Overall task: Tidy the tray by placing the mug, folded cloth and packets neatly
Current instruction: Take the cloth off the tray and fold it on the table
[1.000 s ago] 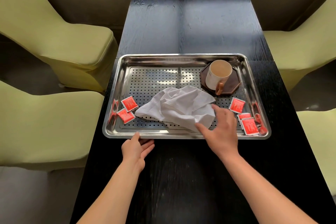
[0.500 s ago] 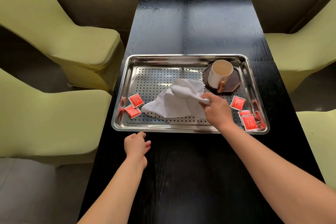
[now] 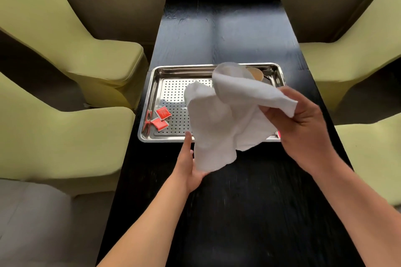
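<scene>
My right hand (image 3: 301,128) grips a corner of the white cloth (image 3: 225,117) and holds it up in the air over the near edge of the steel tray (image 3: 152,93). The cloth hangs loose and crumpled. My left hand (image 3: 188,165) is open under the cloth's lower end, fingers stretched and touching it. Two red packets (image 3: 161,118) lie at the tray's left side. Only the rim of the mug (image 3: 257,73) shows behind the cloth at the tray's far right. The packets on the right are almost wholly hidden by the cloth and my right hand.
The tray sits on a narrow black table (image 3: 227,28). Yellow-green chairs stand on both sides, two on the left (image 3: 65,50) and two on the right (image 3: 358,50).
My right hand lifted the cloth off the tray and pulled it toward me. My left hand rose from the table to the cloth's lower end. The camera moved back.
</scene>
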{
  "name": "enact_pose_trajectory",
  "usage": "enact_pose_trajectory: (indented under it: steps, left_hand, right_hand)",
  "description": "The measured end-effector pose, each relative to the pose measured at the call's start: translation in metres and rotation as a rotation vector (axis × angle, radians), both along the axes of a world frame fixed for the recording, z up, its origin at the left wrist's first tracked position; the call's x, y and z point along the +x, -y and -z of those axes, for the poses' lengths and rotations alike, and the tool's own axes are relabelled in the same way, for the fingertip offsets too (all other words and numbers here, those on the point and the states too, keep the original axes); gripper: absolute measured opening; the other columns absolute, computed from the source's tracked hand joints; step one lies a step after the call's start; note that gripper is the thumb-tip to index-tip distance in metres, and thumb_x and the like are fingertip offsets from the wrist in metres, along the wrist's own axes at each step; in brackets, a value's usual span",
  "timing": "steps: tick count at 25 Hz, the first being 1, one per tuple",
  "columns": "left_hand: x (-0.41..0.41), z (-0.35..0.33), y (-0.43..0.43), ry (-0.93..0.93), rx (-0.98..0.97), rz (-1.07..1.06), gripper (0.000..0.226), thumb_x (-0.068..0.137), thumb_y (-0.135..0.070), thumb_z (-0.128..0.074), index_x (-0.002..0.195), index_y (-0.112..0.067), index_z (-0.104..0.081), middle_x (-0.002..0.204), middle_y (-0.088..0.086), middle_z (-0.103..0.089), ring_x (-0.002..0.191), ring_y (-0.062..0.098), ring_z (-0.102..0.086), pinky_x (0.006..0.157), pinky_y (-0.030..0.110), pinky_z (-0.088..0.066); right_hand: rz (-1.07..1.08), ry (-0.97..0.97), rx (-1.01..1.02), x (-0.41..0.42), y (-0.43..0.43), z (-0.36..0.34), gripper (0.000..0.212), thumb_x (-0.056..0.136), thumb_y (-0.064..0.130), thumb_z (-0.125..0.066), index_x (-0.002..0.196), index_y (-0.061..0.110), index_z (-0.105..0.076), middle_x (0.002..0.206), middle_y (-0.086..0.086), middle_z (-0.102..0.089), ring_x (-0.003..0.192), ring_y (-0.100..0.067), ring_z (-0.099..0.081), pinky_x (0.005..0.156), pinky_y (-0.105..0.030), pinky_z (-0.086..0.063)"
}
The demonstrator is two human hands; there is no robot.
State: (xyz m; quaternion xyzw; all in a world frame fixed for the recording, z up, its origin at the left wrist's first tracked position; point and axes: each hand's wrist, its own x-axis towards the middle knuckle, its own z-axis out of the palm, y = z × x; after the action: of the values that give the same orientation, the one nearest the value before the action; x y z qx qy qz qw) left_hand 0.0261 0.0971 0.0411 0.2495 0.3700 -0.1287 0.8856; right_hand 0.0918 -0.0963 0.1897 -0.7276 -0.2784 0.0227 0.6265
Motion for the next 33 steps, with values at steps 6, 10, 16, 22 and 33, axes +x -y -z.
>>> enact_pose_trajectory:
  steps: [6, 10, 16, 22, 33]
  left_hand:
    - [-0.049, 0.008, -0.002, 0.159, 0.065, -0.059, 0.037, 0.095, -0.028, -0.060, 0.123, -0.005, -0.066, 0.117, 0.018, -0.070, 0.108, 0.037, -0.067, 0.092, 0.051, -0.055]
    - [-0.109, 0.045, -0.028, -0.235, 0.752, -0.164, 0.015, 0.092, -0.019, -0.066, 0.083, -0.010, -0.074, 0.093, 0.018, -0.074, 0.082, 0.032, -0.070, 0.070, 0.040, -0.055]
    - [-0.163, 0.076, -0.020, -0.511, 0.677, -0.023, 0.048, 0.090, -0.026, -0.070, 0.132, -0.009, -0.054, 0.114, 0.015, -0.068, 0.093, 0.033, -0.069, 0.075, 0.047, -0.061]
    - [-0.181, 0.079, -0.003, -0.527, 0.738, -0.058, 0.007, 0.087, -0.004, -0.068, 0.094, -0.006, -0.069, 0.096, 0.014, -0.073, 0.084, 0.030, -0.072, 0.053, 0.032, -0.057]
    - [-0.183, 0.051, -0.040, -0.466, 1.251, -0.069, 0.029, 0.091, -0.017, -0.059, 0.065, -0.016, -0.071, 0.063, 0.002, -0.070, 0.062, 0.024, -0.068, 0.051, 0.030, -0.050]
  right_hand:
    - [0.061, -0.319, -0.008, -0.026, 0.049, 0.036, 0.017, 0.093, 0.020, -0.067, 0.105, 0.031, -0.074, 0.097, 0.005, -0.075, 0.090, -0.011, -0.069, 0.075, -0.025, -0.057]
    - [0.351, -0.548, -0.336, -0.056, 0.080, 0.128, 0.024, 0.089, 0.007, -0.068, 0.099, 0.028, -0.074, 0.093, 0.000, -0.078, 0.085, -0.017, -0.074, 0.076, -0.038, -0.061]
    - [0.501, -0.880, -0.524, -0.111, 0.100, 0.197, 0.057, 0.091, 0.027, -0.067, 0.144, 0.021, -0.046, 0.120, -0.001, -0.064, 0.106, -0.022, -0.063, 0.093, -0.049, -0.054]
    - [0.285, 0.027, -1.115, -0.171, 0.073, 0.194, 0.061, 0.070, 0.068, -0.068, 0.110, 0.022, -0.061, 0.113, 0.004, -0.055, 0.102, -0.022, -0.054, 0.082, -0.038, -0.050]
    - [0.456, -0.776, -0.560, -0.109, 0.099, 0.176, 0.024, 0.090, 0.019, -0.059, 0.070, 0.008, -0.064, 0.062, 0.002, -0.066, 0.063, -0.020, -0.061, 0.060, -0.031, -0.049]
